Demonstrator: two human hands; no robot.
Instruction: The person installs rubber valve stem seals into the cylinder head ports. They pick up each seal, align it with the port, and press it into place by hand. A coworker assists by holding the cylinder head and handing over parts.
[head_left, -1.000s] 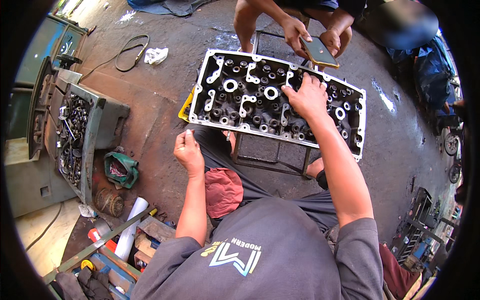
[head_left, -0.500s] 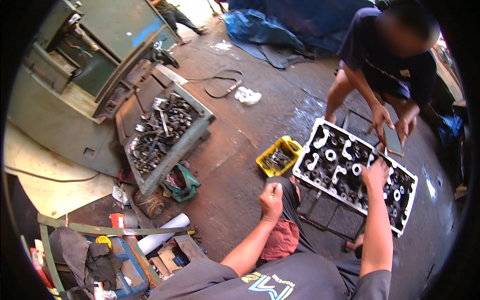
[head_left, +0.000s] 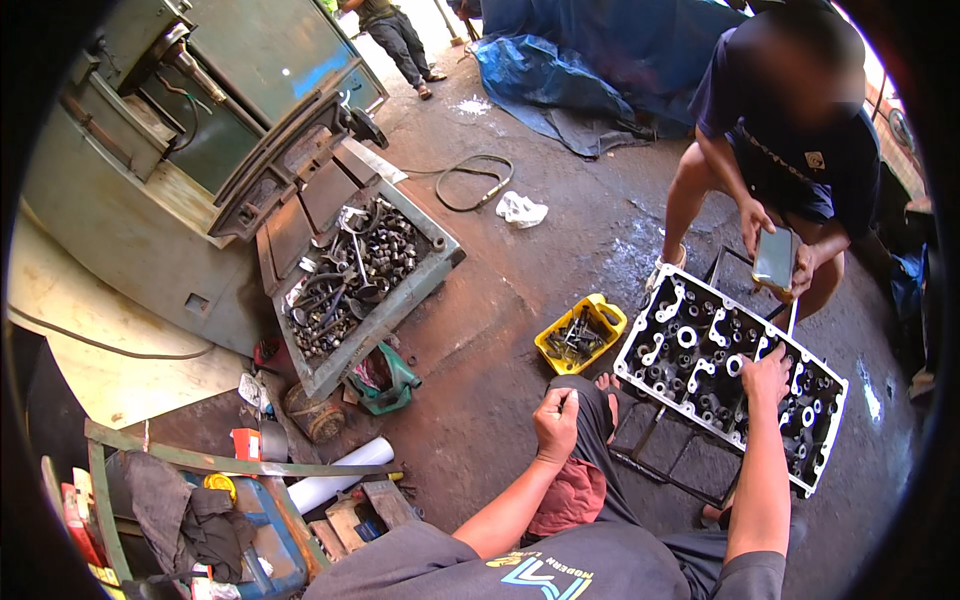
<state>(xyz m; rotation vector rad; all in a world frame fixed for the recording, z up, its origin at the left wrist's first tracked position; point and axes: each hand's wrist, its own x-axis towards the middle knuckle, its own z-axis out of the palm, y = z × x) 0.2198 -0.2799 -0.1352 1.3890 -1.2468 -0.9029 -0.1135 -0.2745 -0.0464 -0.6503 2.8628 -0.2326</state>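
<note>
An engine cylinder head (head_left: 700, 366) with a pale machined rim and dark, oily recesses lies on a dark metal frame stand (head_left: 668, 470) at my right. My right hand (head_left: 767, 378) reaches over its middle, fingers stretched out and touching the parts inside; nothing shows in its grip. My left hand (head_left: 556, 425) is closed above my knee, thumb against the curled fingers; anything inside is hidden or too small to name. A red-brown cloth (head_left: 572, 497) hangs across my lap. Beside the cylinder head sits a yellow cut-open container (head_left: 543, 345) with small dark metal parts.
Opposite me a person (head_left: 800, 150) bends over the cylinder head, holding a phone (head_left: 774, 258). A metal tray (head_left: 447, 250) heaped with engine parts stands at left by a large green machine (head_left: 110, 250). Also around are a green container (head_left: 398, 382), white roll (head_left: 340, 476) and blue tarp (head_left: 540, 80).
The whole view has shifted, moving the scene lower right. The other person's phone has lifted away from the cylinder head. My right hand stays over it, its fingers more spread; my left remains closed.
</note>
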